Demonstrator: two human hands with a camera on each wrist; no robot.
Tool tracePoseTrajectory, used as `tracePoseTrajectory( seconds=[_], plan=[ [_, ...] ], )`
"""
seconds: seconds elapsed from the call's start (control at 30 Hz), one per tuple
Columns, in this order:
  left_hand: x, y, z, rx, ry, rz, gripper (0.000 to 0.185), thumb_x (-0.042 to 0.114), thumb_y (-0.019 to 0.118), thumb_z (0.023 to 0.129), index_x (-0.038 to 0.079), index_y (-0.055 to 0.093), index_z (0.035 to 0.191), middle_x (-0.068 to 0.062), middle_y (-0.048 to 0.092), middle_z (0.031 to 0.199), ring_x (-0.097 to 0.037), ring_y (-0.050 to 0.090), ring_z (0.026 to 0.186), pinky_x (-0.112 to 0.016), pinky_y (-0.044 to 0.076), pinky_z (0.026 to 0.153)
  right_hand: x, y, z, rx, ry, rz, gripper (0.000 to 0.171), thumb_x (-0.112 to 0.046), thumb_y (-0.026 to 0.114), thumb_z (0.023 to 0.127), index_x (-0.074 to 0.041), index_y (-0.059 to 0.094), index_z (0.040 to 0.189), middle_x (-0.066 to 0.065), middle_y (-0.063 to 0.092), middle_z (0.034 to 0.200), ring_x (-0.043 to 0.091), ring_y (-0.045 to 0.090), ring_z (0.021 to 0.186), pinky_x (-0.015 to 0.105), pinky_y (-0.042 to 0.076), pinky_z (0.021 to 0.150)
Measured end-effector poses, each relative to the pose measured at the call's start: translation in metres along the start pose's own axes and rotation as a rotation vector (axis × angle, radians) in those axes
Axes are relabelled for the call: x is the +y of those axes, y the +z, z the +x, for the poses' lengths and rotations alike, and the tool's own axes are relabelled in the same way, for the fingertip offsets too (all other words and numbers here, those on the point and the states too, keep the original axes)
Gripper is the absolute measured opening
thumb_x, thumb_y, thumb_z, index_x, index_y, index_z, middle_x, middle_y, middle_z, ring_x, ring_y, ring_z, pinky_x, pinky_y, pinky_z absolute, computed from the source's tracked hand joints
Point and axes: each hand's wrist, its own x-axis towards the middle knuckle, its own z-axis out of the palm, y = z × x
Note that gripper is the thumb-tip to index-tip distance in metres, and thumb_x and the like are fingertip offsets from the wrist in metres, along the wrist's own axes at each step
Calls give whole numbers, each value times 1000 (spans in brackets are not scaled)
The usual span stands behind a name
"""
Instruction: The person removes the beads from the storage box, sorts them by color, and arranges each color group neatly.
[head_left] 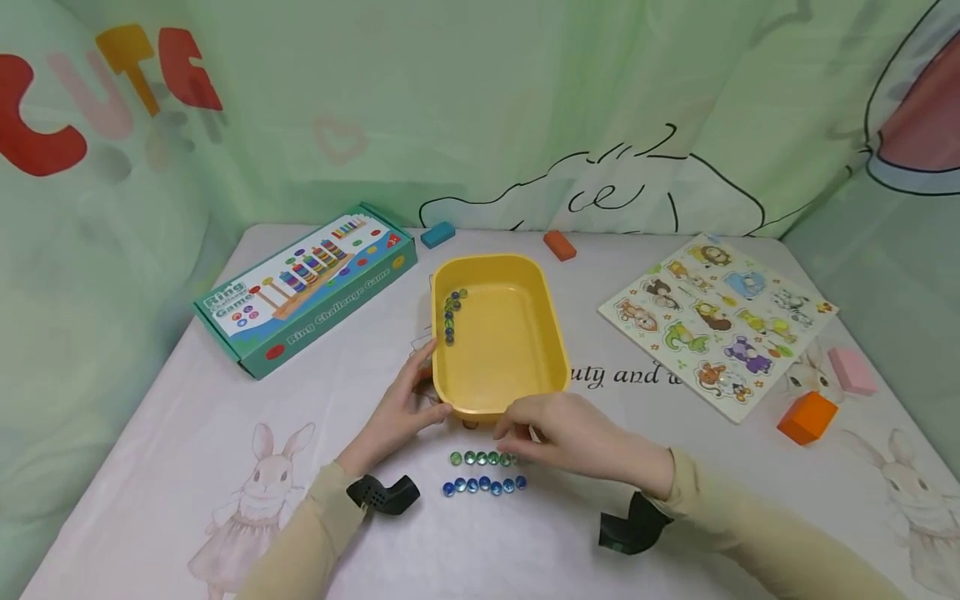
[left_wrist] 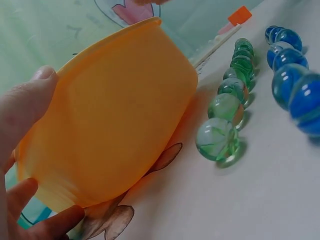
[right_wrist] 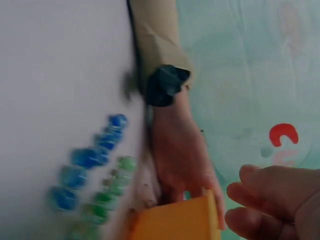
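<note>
Green marble row [head_left: 483, 458] lies left of right hand [head_left: 573, 433] — fingertips at its end, grip unclear; left hand [head_left: 401, 408] grips yellow tub [head_left: 498, 333] corner.

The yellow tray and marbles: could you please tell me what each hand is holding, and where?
The left hand grips the yellow tray at its near left corner. The right hand is at the green marbles; whether it holds one cannot be told.

I see left hand [left_wrist: 22, 150] gripping yellow tub [left_wrist: 110, 115], thumb on wall, fingers beneath | green marbles [left_wrist: 227, 107] in a row just beside it | blue marbles [left_wrist: 292, 65] in a row beyond, on table [left_wrist: 225, 200]
</note>
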Motion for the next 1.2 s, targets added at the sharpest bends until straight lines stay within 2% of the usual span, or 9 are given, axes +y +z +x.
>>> tracePoseTrajectory(
  seconds=[0.13, 0.27, 0.4, 0.5, 0.8, 1.0, 1.2],
  plan=[
    [1, 0, 0, 3, -3, 2, 84, 14, 67, 84, 16, 13, 149, -17, 35, 144, -34, 40, 127, -55, 20, 109, 0, -19, 24, -10, 11, 53, 8, -23, 66, 85, -16, 68, 88, -11, 52, 66, 1, 41, 57, 17, 38, 54],
    [0, 0, -1, 3, 5, -1, 84, 14, 66, 84, 15, 13, 149, -18, 34, 145, -35, 40, 127, -56, 19, 109, 10, -33, 54, -42, 97, 121, 10, -22, 65, 87, -13, 67, 90, -6, 51, 68, 8, 45, 63, 20, 38, 58],
    [-1, -1, -1, -4, -2, -6, 83, 20, 66, 85, 17, 13, 149, -15, 31, 147, -33, 40, 127, -57, 19, 109, 24, -38, 82, -65, 158, 180, 11, -20, 63, 88, -10, 66, 93, -1, 52, 70, 13, 46, 63, 22, 39, 57],
    [-1, -2, -1, -7, -2, -10, 83, 21, 66, 86, 17, 13, 149, -15, 31, 147, -33, 41, 127, -57, 19, 109, 35, -37, 100, -70, 175, 184, 11, -20, 63, 88, -10, 66, 93, 1, 53, 69, 14, 46, 59, 22, 39, 53],
    [2, -2, 1, -16, 13, 10, 83, 14, 66, 85, 18, 13, 149, -17, 30, 147, -35, 42, 126, -55, 22, 109, 61, -19, 135, -85, 247, 112, 10, -18, 64, 87, -11, 66, 93, 2, 58, 75, 14, 49, 64, 21, 42, 58],
    [4, -2, 1, -16, 28, 13, 84, 13, 66, 85, 14, 13, 149, -19, 33, 144, -36, 43, 123, -54, 24, 108, 71, -9, 152, -169, 282, -29, 17, -19, 68, 84, -9, 67, 99, 2, 62, 81, 13, 51, 70, 19, 42, 62],
    [2, -3, 1, -14, 28, 4, 84, 14, 67, 85, 13, 13, 149, -19, 32, 145, -36, 43, 124, -53, 23, 109, 75, -4, 160, -240, 276, -118, 25, -22, 70, 83, -11, 68, 105, 2, 64, 90, 14, 53, 77, 21, 46, 68]
  ],
)
